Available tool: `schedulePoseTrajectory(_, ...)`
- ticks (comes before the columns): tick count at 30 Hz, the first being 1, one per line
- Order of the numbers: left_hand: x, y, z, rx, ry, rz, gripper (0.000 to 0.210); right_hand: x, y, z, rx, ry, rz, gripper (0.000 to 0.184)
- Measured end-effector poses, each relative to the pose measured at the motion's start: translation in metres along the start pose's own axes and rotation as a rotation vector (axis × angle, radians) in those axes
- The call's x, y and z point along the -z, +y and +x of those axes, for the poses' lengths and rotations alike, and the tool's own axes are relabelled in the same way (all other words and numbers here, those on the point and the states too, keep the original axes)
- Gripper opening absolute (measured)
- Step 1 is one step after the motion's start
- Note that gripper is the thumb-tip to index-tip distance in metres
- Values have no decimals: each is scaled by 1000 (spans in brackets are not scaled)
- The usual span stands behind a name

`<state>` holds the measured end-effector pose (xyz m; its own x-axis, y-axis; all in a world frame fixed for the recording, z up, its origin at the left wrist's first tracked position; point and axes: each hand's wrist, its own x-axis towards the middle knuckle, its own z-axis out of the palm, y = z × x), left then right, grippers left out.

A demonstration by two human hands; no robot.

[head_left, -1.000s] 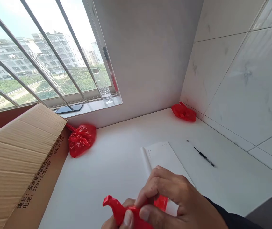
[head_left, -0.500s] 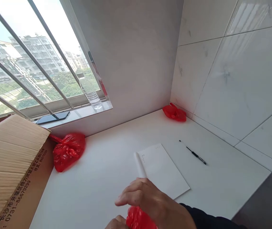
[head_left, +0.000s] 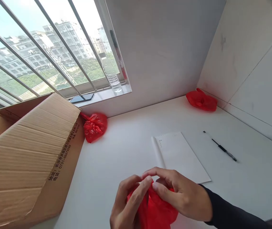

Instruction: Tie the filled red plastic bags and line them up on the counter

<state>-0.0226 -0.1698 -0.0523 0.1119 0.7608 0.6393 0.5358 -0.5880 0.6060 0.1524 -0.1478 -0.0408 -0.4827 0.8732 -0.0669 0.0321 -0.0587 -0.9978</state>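
A red plastic bag (head_left: 156, 211) is between my hands near the bottom of the view, in front of the notepad. Closed on its gathered top from the left is my left hand (head_left: 131, 200), thumb and fingers pinching the plastic. My right hand (head_left: 181, 194), in a black sleeve, pinches the same top from the right. The fingertips of both hands nearly meet at the bag's neck. What the bag contains is hidden. Just beyond my hands lies the open white notepad (head_left: 183, 156), its cover page rolled back and a few small marks written on it.
An open cardboard box (head_left: 42, 152) stands at the left. Tied red bags sit by the wall, one beside the box (head_left: 96, 127) and one in the far corner (head_left: 201, 100). A pen (head_left: 224, 151) and its cap lie right of the notepad. The windowsill holds a phone (head_left: 82, 98) and a water bottle (head_left: 112, 76).
My view has turned left, showing more of the box. The right hand has come down from above the bag onto its top, and both hands now pinch it, with more of the bag visible.
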Motion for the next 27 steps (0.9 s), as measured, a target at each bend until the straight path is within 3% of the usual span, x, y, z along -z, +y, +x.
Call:
schedulePoseTrajectory(3,1,-2,0,13,-29,9,36,1,0,2,36,-8,37,25)
schedulePoseTrajectory(7,8,-9,-8,36,-138,80,45,1,-6,-3,52,87,-10,22)
schedulePoseTrajectory(10,19,-21,-30,76,-163,115,46,12,3,-11,3,204,-145,24)
schedulePoseTrajectory(14,38,-37,-63,350,-97,115,42,32,33,-22,-145,431,-269,29)
schedulePoseTrajectory(17,38,-39,-71,498,-123,113,53,29,42,-28,-119,510,-197,27)
schedulePoseTrajectory(20,18,-33,-66,281,-153,163,65,5,42,-30,8,529,-188,18)
schedulePoseTrajectory(23,-7,-32,-68,87,-290,264,60,-23,54,-28,253,438,-392,2)
schedulePoseTrajectory(25,-18,-37,-77,45,-406,340,56,-34,72,-25,343,382,-605,27)
schedulePoseTrajectory(27,-23,-43,-88,7,-481,427,57,-37,94,-23,343,350,-816,49)
